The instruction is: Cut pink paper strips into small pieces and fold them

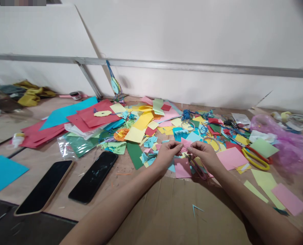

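Observation:
A small piece of pink paper [185, 144] is pinched between my two hands, over a heap of cut paper. My left hand [169, 153] grips its left side with thumb and fingers, and my right hand [203, 153] holds the right side. Just below my right hand lies a pair of small scissors with pink handles [199, 169], partly covered by the hand. Under my hands is a larger pink paper square [182, 168]. Light blue paper scraps [148, 157] lie beside my left hand.
Two phones [94, 178] lie at the left. Yellow-handled scissors [256, 160] and a purple plastic bag [286, 141] are at the right. Red paper sheets [96, 117] are stacked at the back left. A V-shaped blue scrap [196, 209] sits on the brown board in front.

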{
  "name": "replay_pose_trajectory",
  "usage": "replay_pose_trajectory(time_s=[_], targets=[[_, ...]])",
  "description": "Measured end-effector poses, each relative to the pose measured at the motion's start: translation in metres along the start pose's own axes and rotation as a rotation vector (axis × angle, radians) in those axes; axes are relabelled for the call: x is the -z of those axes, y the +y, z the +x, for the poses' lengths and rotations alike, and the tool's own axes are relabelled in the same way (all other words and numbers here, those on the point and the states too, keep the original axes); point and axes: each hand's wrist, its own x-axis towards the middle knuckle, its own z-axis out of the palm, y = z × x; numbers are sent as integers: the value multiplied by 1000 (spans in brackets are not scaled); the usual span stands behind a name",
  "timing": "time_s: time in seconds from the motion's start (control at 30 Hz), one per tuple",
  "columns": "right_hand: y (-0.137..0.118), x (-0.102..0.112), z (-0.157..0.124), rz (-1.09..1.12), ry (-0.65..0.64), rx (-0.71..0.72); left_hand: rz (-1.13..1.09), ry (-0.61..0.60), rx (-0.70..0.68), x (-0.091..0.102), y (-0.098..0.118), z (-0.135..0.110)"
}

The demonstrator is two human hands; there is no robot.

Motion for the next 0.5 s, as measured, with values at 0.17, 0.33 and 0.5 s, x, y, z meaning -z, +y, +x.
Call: replay_pose_trajectory(time_s=[0.17, 0.33, 0.5], targets=[[0, -1, -1, 9, 30, 20, -52, -12, 45, 1, -2, 1], [0, -3, 0, 17, 66, 28, -100, -1, 93, -1, -3, -1], [-1, -6, -3, 52, 102, 51, -101, -9, 84, -5, -2, -5]])
